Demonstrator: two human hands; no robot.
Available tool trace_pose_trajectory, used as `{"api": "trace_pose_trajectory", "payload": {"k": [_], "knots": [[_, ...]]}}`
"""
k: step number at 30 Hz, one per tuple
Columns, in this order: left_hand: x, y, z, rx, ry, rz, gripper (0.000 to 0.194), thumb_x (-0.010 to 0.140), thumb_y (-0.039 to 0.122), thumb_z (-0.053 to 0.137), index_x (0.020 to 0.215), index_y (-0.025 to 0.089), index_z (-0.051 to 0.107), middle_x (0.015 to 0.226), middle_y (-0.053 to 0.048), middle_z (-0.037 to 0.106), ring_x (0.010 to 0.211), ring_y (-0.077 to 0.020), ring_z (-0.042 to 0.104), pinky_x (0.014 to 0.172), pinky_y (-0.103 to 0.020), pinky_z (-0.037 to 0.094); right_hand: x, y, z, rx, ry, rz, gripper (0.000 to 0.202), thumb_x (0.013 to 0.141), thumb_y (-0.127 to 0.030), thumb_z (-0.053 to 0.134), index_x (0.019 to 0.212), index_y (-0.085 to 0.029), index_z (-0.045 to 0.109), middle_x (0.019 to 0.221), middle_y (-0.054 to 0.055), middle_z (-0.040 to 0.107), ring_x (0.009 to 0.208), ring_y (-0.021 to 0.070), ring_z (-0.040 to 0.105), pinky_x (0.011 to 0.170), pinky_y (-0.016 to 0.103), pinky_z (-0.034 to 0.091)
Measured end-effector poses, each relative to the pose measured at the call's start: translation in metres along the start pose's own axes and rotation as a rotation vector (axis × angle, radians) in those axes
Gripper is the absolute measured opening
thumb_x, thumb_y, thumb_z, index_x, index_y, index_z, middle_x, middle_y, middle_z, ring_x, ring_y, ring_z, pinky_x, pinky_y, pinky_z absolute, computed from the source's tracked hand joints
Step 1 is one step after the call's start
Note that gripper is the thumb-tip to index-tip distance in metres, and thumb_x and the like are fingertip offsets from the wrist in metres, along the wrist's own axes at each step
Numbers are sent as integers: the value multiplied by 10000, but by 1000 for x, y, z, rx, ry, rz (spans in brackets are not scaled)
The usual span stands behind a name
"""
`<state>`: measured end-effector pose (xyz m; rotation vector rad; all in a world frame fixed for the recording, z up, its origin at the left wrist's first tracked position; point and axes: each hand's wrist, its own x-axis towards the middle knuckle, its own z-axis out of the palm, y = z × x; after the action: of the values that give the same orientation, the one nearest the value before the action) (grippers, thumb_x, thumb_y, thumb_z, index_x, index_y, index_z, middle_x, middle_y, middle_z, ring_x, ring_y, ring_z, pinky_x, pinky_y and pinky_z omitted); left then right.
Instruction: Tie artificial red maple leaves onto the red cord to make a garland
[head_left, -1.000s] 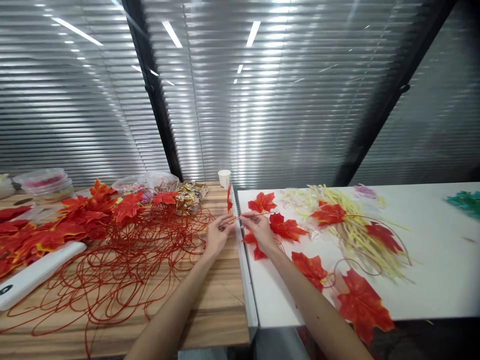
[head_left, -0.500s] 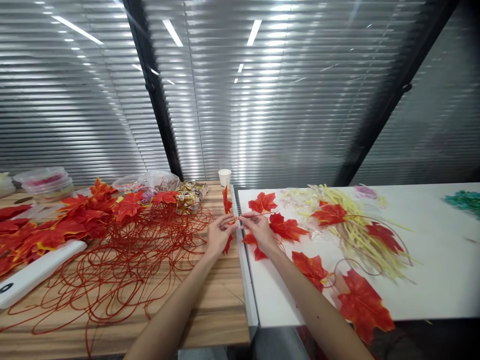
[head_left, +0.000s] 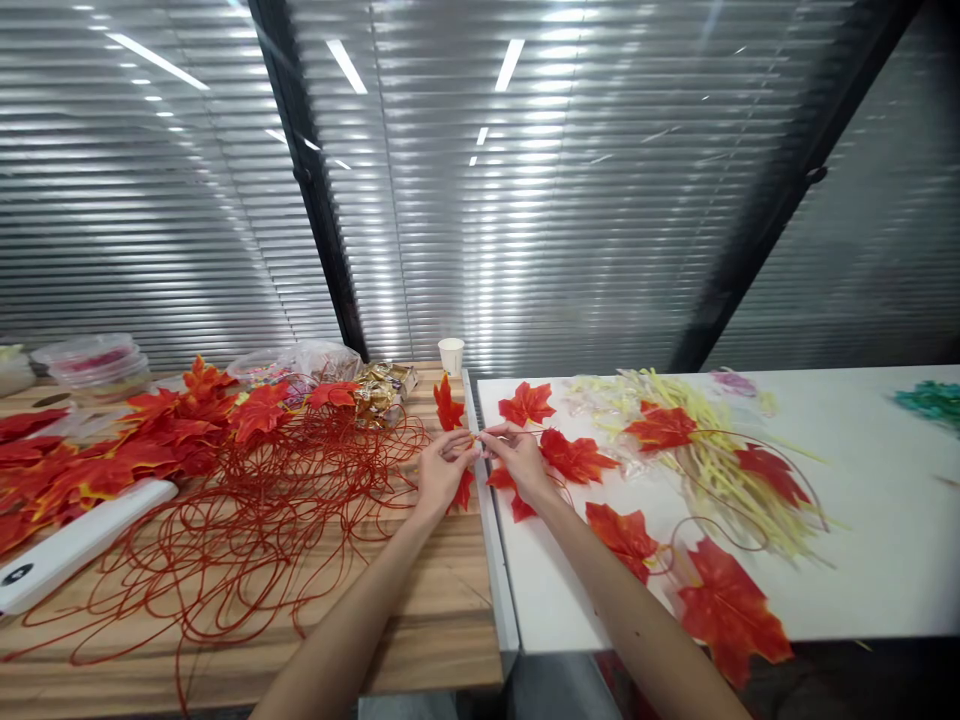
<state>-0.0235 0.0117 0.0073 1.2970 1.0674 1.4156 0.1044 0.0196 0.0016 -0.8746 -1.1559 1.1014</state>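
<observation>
My left hand [head_left: 441, 470] and my right hand [head_left: 519, 462] meet fingertip to fingertip above the seam between two tables. The left one pinches an artificial red maple leaf [head_left: 448, 408], whose blade stands up past the fingers; the stem is mostly hidden. Between my right thumb and forefinger is a thin red cord [head_left: 534, 431], which trails off to the right. Strung along it on the white table lie several leaves, among them a red leaf [head_left: 576, 456] beside my right hand and a large leaf [head_left: 731, 605] over the front edge.
Left of my hands spreads a tangled heap of red cord [head_left: 285, 500] on the wooden table [head_left: 442, 650]. Behind it are piled leaves [head_left: 150, 440], a white bar-shaped object [head_left: 82, 550] and gold wrappers [head_left: 384, 390]. A paper cup [head_left: 451, 355] stands at the back; yellow strips [head_left: 720, 480] lie right.
The leaf at my left fingers has turned, showing more of its face. Both hands stay pinched together in nearly the same place.
</observation>
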Motion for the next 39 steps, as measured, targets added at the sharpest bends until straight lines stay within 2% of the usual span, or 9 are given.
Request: {"api": "trace_pose_trajectory", "payload": {"k": [12, 18, 29, 39], "knots": [[-3, -5, 1, 38, -12, 69, 293, 604, 259, 674, 868, 141, 623, 892, -78, 662, 654, -149, 630, 579, -238, 510, 3, 5, -2, -68, 32, -53, 193, 669, -340, 642, 731, -166, 586, 674, 12, 594, 531, 114, 546, 523, 236, 430], [-3, -2, 1, 62, 12, 27, 288, 598, 240, 675, 862, 129, 642, 684, -54, 670, 589, -152, 622, 560, -239, 497, 1, 4, -1, -85, 7, -41, 206, 663, -344, 645, 746, -169, 572, 684, 13, 601, 532, 115, 552, 530, 240, 442], [0, -8, 0, 40, -44, -26, 328, 591, 268, 681, 882, 123, 636, 650, -64, 677, 620, -183, 638, 554, -247, 485, 2, 5, -1, -49, -8, -57, 210, 645, -336, 664, 732, -165, 578, 681, 19, 605, 519, 118, 554, 513, 240, 442], [-1, -9, -2, 50, -92, 11, 325, 619, 290, 662, 896, 127, 616, 625, -44, 660, 601, -167, 632, 564, -242, 475, 1, 0, -1, -53, -24, -57, 239, 635, -367, 665, 722, -163, 579, 719, 22, 599, 504, 104, 535, 487, 230, 437]]}}
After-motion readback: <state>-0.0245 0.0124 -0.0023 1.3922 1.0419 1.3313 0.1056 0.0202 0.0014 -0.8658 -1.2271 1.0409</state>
